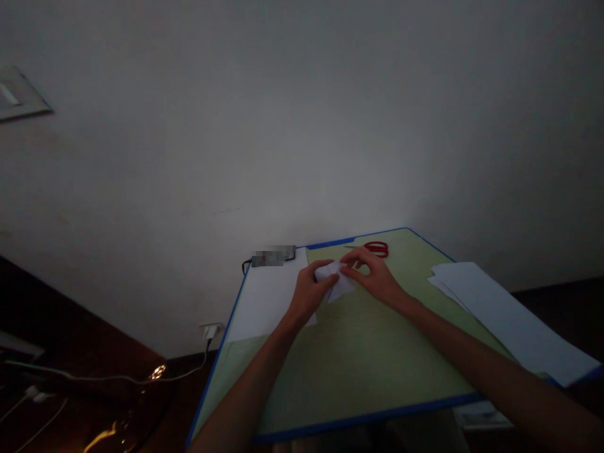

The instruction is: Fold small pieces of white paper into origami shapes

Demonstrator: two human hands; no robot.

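Note:
A small folded piece of white paper (338,288) is held up between my two hands, above the green table. My left hand (312,286) grips its left side, thumb on the near face and fingers behind. At its upper right edge, the thumb and fingertips of my right hand (370,272) are pinched on the paper. Just beyond my right hand lie red-handled scissors (377,249), their blades pointing left and partly hidden by the hand. Under and left of my left hand a white sheet (267,302) lies flat.
A dark device with a strap (274,256) rests at the table's far left corner. A stack of white paper (504,318) overhangs the right edge. The blue-rimmed table (340,377) stands against a wall. A white cable (141,380) runs from a wall socket at lower left.

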